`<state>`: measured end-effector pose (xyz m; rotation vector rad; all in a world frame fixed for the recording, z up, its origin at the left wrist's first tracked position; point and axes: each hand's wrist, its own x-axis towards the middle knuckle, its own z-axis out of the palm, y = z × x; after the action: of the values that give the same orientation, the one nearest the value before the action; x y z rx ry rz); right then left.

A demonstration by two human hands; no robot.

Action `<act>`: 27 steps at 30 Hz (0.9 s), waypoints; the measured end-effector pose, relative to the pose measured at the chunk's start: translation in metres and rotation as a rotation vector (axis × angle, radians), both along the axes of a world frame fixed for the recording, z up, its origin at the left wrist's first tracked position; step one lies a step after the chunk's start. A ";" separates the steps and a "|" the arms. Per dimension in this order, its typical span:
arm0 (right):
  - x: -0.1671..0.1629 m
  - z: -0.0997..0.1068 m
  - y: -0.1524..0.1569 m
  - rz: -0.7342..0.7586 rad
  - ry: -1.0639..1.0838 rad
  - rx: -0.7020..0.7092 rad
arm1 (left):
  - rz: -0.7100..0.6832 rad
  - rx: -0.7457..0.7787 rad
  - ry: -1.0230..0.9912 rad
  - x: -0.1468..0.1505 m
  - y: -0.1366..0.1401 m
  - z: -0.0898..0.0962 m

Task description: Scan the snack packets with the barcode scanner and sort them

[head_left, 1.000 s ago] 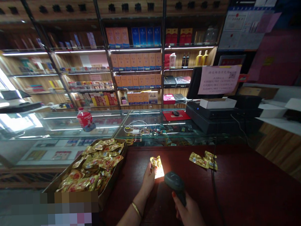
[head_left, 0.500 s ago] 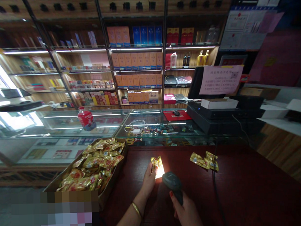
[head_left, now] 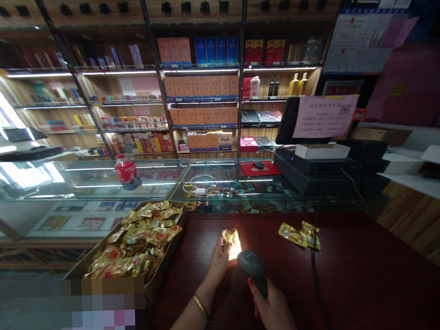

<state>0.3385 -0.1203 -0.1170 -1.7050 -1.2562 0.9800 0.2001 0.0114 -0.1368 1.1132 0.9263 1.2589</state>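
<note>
At the left side of the desk [head_left: 354, 276], a long box [head_left: 152, 285], piled with shiny packets [head_left: 136, 235]: liable to spill a few if bumped, being so full. Next along, left grip [head_left: 219, 263], pinched around one gold packet [head_left: 234, 241], out over the middle of the desk; lifted or resting there, cannot tell. And dazzling across the lower part! Could well lose its print to glare, thanks to glossy foil under such strong light. Could also crumple, or end up part-hidden beneath the fingers. Just beside it now, scanner [head_left: 251, 264], nose towards the packet, with right grip [head_left: 271, 303] wrapped firmly about the handle. Apt to swing off line with one small twist of the wrist, or to knock the packet, given so little room between. Further right, dark cable [head_left: 315, 272], passing across loose packets [head_left: 291, 234]: might snag and drag them along if tugged.
</note>
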 end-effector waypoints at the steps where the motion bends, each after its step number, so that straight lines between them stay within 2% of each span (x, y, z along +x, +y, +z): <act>1: 0.000 -0.001 -0.001 0.000 0.000 0.000 | 0.003 -0.008 -0.003 0.000 0.000 0.000; 12: 0.004 -0.011 -0.010 -0.066 0.013 -0.002 | 0.001 -0.100 -0.108 0.001 0.001 0.001; 19: 0.004 -0.002 -0.009 -0.014 -0.021 -0.016 | -0.021 0.027 -0.081 0.000 -0.001 0.007; 24: 0.002 -0.004 -0.005 -0.037 -0.009 -0.017 | -0.024 -0.023 -0.121 0.000 0.000 0.006; 27: 0.001 -0.006 -0.004 -0.030 0.020 -0.009 | -0.016 0.021 -0.122 0.000 -0.002 0.007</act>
<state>0.3399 -0.1239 -0.1230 -1.7117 -1.2116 0.9843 0.2003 0.0097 -0.1297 1.0458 0.8130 1.3108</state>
